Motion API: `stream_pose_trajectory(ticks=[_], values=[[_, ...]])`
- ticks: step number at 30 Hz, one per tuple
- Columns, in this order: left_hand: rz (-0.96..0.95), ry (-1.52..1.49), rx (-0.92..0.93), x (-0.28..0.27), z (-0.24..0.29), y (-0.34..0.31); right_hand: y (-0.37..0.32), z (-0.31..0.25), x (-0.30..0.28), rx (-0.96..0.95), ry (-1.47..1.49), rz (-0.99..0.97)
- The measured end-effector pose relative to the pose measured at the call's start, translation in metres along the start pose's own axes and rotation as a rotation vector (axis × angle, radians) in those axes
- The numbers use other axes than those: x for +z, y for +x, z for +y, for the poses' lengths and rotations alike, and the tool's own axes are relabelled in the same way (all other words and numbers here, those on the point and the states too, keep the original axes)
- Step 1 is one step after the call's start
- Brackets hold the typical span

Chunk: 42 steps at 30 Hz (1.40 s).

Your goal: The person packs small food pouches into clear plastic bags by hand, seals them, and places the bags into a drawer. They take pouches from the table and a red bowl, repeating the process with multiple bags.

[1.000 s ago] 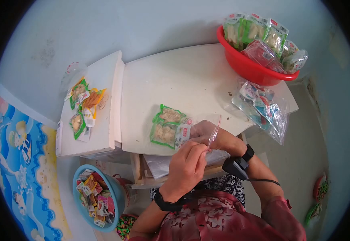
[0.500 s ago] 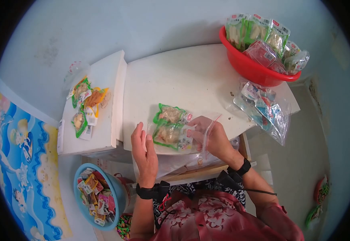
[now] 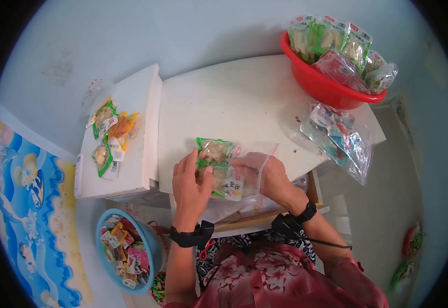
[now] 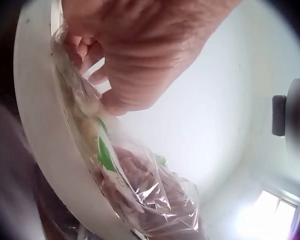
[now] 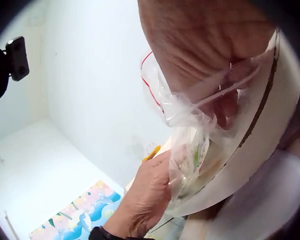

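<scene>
A clear zip bag with a red strip along its mouth lies at the front of the white table. Two green-edged food packets with pale pieces show through it, one behind the other. My right hand reaches in through the bag's mouth and grips the right end of the packets, its fingertips partly hidden. At the bag's left edge, my left hand touches the packets with relaxed fingers, thumb over the near one. In the left wrist view, the thumb and fingers of that hand rest against the plastic.
A red basin of similar packets stands at the back right, beside a clear bag of blue-and-white packs. Loose packets lie on the raised left surface. Below are an open drawer and a blue bucket of packets.
My left hand has left the bag's mouth, swung left, opened out, then come in against the packets' left edge. The near packet has shifted slightly right and toward me; my right hand stays in the bag.
</scene>
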<state>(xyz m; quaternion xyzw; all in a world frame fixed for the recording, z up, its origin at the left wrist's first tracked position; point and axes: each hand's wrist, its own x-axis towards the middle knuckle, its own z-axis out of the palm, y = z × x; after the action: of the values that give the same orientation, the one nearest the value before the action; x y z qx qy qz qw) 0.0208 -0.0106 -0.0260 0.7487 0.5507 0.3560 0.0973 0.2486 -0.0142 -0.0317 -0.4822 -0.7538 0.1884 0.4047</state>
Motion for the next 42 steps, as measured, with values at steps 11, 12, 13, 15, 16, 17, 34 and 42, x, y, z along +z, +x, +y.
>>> stream_pose_trajectory(ticks=[11,12,13,15,16,17,34,42], values=[[0.109,-0.044,-0.006,0.029,0.029,-0.003,0.004,0.031,0.009,0.015,0.064,0.142],[0.093,-0.084,-0.054,0.024,0.028,-0.003,0.002,0.029,0.005,0.034,0.092,0.132],[0.101,-0.155,-0.076,0.018,0.03,-0.004,-0.001,0.026,-0.002,0.046,0.125,0.12],[0.122,-0.297,-0.112,0.004,0.036,-0.007,-0.007,0.025,-0.008,-0.011,0.151,0.262],[0.142,-0.3,-0.096,-0.008,0.033,-0.009,-0.013,0.021,-0.015,0.043,0.156,0.272],[0.154,-0.309,-0.078,-0.018,0.033,-0.011,-0.019,0.019,-0.023,0.105,0.154,0.283],[0.354,0.158,-0.156,-0.172,-0.127,0.018,-0.04,0.016,-0.038,0.33,0.604,0.474],[0.15,0.206,-0.282,-0.185,-0.131,0.038,-0.039,0.014,-0.039,0.336,0.613,0.421]])
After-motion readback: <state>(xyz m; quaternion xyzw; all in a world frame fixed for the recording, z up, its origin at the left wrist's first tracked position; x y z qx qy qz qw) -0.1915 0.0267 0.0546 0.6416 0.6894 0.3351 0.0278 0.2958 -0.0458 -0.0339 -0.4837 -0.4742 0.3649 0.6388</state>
